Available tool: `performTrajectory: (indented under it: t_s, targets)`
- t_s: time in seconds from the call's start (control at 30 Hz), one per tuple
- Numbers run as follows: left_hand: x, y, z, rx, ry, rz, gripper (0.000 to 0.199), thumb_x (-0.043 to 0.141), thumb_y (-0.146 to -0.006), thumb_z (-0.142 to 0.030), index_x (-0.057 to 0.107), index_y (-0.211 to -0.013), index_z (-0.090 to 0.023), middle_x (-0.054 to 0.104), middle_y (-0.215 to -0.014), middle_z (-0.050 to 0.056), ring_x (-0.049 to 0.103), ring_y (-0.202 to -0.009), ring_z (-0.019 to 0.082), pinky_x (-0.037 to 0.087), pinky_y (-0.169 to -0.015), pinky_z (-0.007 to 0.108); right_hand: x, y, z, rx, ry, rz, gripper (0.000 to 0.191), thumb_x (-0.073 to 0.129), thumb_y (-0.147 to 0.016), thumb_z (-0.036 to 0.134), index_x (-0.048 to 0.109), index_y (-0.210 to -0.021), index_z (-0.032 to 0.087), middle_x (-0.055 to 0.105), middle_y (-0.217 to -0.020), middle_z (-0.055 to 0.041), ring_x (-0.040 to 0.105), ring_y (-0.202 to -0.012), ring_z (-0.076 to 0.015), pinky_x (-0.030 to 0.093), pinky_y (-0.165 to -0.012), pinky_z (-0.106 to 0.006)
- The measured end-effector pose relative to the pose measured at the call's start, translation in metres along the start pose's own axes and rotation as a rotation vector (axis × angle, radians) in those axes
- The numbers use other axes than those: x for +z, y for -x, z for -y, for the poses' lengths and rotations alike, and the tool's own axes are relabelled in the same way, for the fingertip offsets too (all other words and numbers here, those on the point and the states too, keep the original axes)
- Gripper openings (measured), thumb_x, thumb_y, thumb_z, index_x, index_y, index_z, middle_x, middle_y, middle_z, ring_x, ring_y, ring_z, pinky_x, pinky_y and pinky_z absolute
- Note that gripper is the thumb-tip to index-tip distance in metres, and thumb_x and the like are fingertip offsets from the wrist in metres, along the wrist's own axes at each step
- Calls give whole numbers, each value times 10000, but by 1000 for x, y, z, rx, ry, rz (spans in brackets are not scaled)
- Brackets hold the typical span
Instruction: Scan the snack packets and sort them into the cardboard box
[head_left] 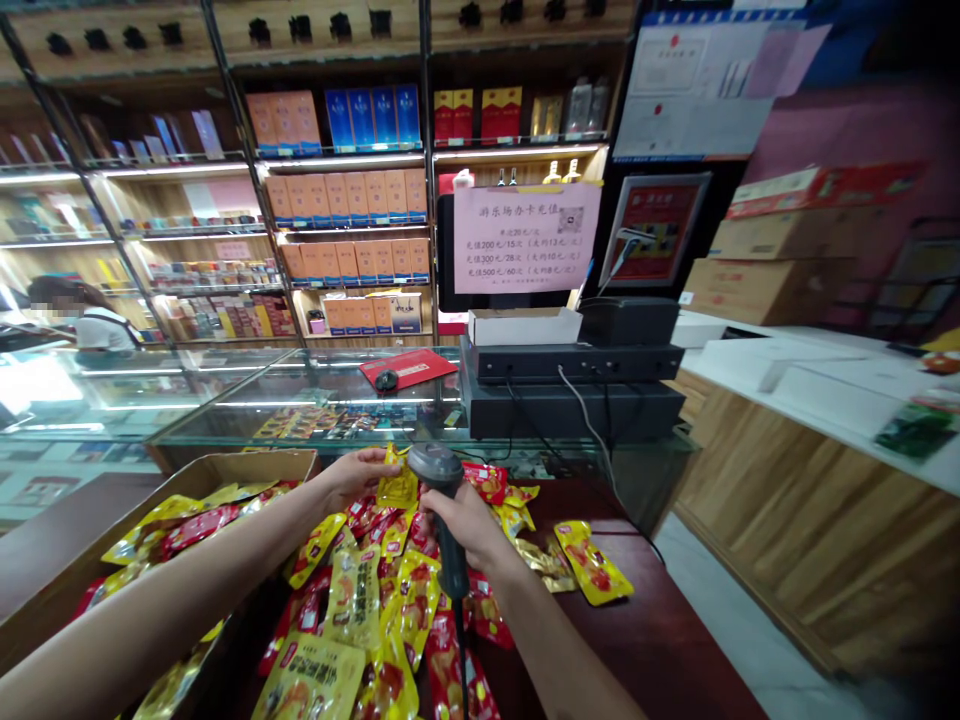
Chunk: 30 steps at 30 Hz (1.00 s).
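My right hand (466, 525) is wrapped round the handle of a dark barcode scanner (436, 462), whose cord hangs down toward me. Pinched in the fingers of my left hand (364, 474) is a small yellow snack packet (398, 486), held just left of the scanner's head. Below both hands lies a loose heap of snack packets (354, 590), red, yellow and gold, on a dark red table (637, 650). Left of the heap, partly behind my left forearm, an open cardboard box (255, 462) holds more such packets. One yellow packet (592, 563) lies apart on the right.
A glass display counter (247, 415) runs behind the table, with a red envelope (411, 368) and black cash-register equipment (577, 395) on it. A pink notice (525, 240) covers a screen. Stocked shelves stand behind; a person (97, 315) is far left. A wood-panelled counter (810, 520) flanks the right.
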<state>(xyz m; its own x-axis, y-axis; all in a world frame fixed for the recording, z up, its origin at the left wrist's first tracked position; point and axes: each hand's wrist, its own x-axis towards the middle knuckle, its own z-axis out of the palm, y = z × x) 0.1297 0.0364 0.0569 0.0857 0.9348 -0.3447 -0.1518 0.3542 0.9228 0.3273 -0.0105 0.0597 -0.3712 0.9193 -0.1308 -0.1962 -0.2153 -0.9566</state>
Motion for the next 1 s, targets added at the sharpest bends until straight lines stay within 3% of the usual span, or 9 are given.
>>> performTrajectory:
  t_s: [0.1, 0.17, 0.33, 0.47, 0.63, 0.8, 0.9, 1.0]
  targets:
    - [1, 7, 0, -34, 1, -28, 468, 874, -456, -201, 653, -864, -143, 720, -786, 41, 684, -718, 159, 531, -698, 248, -1, -2, -3, -142, 5, -67, 133, 635, -581, 204, 613, -706, 164, 617, -638, 17, 565, -650, -129, 450, -619, -239]
    - [-1, 15, 2, -64, -3, -33, 473, 873, -465, -208, 651, -877, -140, 721, -799, 49, 683, -721, 156, 527, -682, 234, 0, -3, -7, -163, -8, -92, 146, 660, -569, 188, 633, -709, 157, 636, -696, 12, 573, -723, -128, 444, -720, -235]
    - [-20, 47, 8, -128, 10, 16, 384, 842, -544, -222, 648, -861, -126, 716, -807, 66, 669, -683, 132, 515, -665, 214, 22, -6, -17, 33, -210, 13, 219, 683, -569, 241, 615, -764, 170, 654, -743, -15, 623, -740, -162, 480, -696, -262]
    - [-55, 77, -2, -131, 133, -75, 289, 757, -675, -338, 621, -822, -130, 700, -781, 72, 654, -662, 134, 514, -678, 233, 66, -17, -12, 64, -225, 120, 221, 682, -558, 210, 611, -763, 166, 639, -711, -9, 615, -652, -146, 486, -636, -253]
    - [-120, 114, -36, -58, 214, -251, 312, 633, -786, -414, 609, -912, -129, 683, -854, 84, 633, -670, 134, 499, -654, 238, 145, -45, 1, 79, -232, 234, 184, 677, -548, 162, 621, -723, 150, 598, -629, 12, 557, -555, -103, 454, -567, -225]
    - [-182, 141, -58, 129, 129, -429, 456, 681, -727, -452, 621, -1020, -108, 649, -1098, 154, 627, -949, 216, 475, -765, 278, 214, -65, 1, 69, -102, 228, 184, 670, -531, 177, 643, -708, 134, 589, -611, 13, 498, -535, -84, 416, -544, -211]
    - [-201, 146, -59, 205, 77, -476, 495, 706, -692, -464, 635, -1021, -101, 627, -1166, 168, 590, -1056, 255, 459, -791, 287, 228, -69, -4, 64, -41, 216, 221, 676, -517, 178, 665, -733, 130, 623, -681, -4, 511, -589, -92, 418, -573, -212]
    - [-197, 140, -50, 188, 84, -442, 470, 703, -705, -437, 636, -1026, -100, 618, -1186, 175, 574, -1094, 255, 456, -809, 287, 214, -68, -8, 74, -74, 216, 234, 674, -518, 172, 667, -750, 134, 641, -734, -17, 541, -647, -109, 439, -619, -224]
